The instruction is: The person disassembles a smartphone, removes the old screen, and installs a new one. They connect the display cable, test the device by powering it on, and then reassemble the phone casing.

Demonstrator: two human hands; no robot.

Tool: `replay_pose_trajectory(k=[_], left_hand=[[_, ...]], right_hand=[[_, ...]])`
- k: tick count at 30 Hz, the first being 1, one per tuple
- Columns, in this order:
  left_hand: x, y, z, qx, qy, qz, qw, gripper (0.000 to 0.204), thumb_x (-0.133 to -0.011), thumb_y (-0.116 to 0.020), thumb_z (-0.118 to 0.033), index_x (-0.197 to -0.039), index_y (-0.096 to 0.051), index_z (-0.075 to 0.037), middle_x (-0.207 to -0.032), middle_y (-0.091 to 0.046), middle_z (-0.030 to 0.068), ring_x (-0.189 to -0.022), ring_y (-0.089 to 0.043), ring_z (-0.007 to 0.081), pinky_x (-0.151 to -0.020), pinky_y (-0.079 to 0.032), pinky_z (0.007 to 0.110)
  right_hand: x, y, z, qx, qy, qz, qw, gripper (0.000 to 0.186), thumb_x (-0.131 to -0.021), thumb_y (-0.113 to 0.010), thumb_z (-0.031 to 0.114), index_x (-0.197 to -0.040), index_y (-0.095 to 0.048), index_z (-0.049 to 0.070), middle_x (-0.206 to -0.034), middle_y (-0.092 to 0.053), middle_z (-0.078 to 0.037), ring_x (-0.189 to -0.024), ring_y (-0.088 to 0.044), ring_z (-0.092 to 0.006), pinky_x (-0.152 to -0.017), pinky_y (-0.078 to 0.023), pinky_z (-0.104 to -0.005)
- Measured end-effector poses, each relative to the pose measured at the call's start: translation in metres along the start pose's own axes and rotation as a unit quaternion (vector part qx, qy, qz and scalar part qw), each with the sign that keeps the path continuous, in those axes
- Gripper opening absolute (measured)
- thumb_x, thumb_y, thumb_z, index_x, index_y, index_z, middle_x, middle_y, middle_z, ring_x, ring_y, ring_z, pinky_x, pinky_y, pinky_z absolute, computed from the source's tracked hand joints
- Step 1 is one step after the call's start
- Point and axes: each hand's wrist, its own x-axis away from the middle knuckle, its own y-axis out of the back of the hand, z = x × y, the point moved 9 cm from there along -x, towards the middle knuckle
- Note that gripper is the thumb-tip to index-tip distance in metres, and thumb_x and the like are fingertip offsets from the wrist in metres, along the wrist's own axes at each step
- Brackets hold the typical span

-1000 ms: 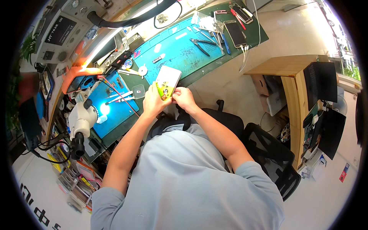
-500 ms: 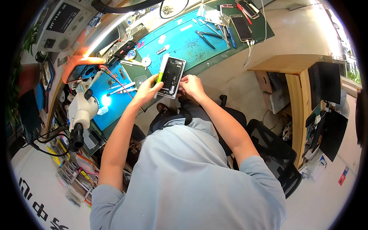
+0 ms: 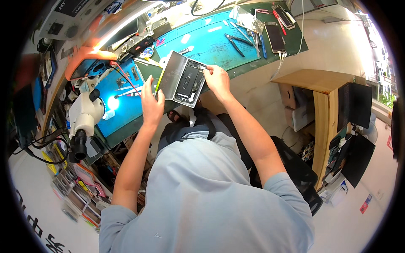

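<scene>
I hold an opened smartphone over the front edge of the bench. Its body lies face up with dark internals showing. The grey display panel is swung out to the left like a book cover. My left hand supports the panel's left edge with fingers stretched upward; a thin yellow strip shows by its fingertips. My right hand grips the upper right edge of the phone body.
A blue work mat covers the bench, with pliers, tweezers and another dark phone on it. A white microscope with a lit ring stands left. A wooden side table and black chair are to the right.
The phone was held shut between both hands. The display panel has since swung open to the left, and my hands have moved apart and slightly right.
</scene>
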Motion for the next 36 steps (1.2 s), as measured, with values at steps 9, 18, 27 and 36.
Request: replay_pose_trajectory(k=[9,18,27,36], left_hand=[[0.082,-0.056,-0.008,0.073,0.026,0.128,0.989,0.045,-0.087,-0.065,0.003,-0.129,-0.052,-0.001,-0.123,-0.055,0.0176,-0.108,-0.061,0.0344,-0.092,-0.052,0.040],[0.079,-0.064,0.007,0.141,0.051,0.078,0.986,0.046,-0.087,-0.064,0.005,-0.131,-0.051,-0.002,-0.124,-0.055,0.0174,-0.103,-0.065,0.0304,-0.091,-0.054,0.040],[0.075,-0.053,0.001,0.138,0.054,0.043,0.988,0.038,-0.090,-0.062,0.005,-0.128,-0.055,-0.001,-0.120,-0.058,0.0162,-0.098,-0.066,0.0284,-0.087,-0.055,0.038],[0.050,-0.052,-0.051,0.108,-0.045,0.047,0.992,0.022,-0.087,-0.074,-0.006,-0.108,-0.067,-0.002,-0.098,-0.065,0.0110,-0.094,-0.063,0.0301,-0.082,-0.051,0.039]], right_hand=[[-0.014,-0.009,-0.011,-0.059,-0.062,0.083,0.993,0.039,-0.082,-0.079,0.037,-0.101,-0.074,0.003,-0.091,-0.075,-0.011,-0.087,-0.072,-0.0247,-0.079,-0.055,-0.0370],[-0.001,-0.014,-0.002,-0.226,-0.094,0.158,0.956,0.033,-0.091,-0.076,0.023,-0.113,-0.069,-0.001,-0.088,-0.074,-0.008,-0.074,-0.069,-0.0122,-0.065,-0.055,-0.0267],[0.019,0.050,-0.036,-0.342,-0.100,0.080,0.931,0.027,-0.101,-0.066,0.016,-0.120,-0.070,-0.003,-0.091,-0.073,-0.004,-0.071,-0.065,-0.0077,-0.064,-0.054,-0.0230],[0.052,0.042,-0.043,-0.281,-0.107,0.115,0.947,0.030,-0.099,-0.067,0.013,-0.121,-0.068,-0.007,-0.090,-0.074,-0.006,-0.069,-0.066,-0.0082,-0.061,-0.056,-0.0236]])
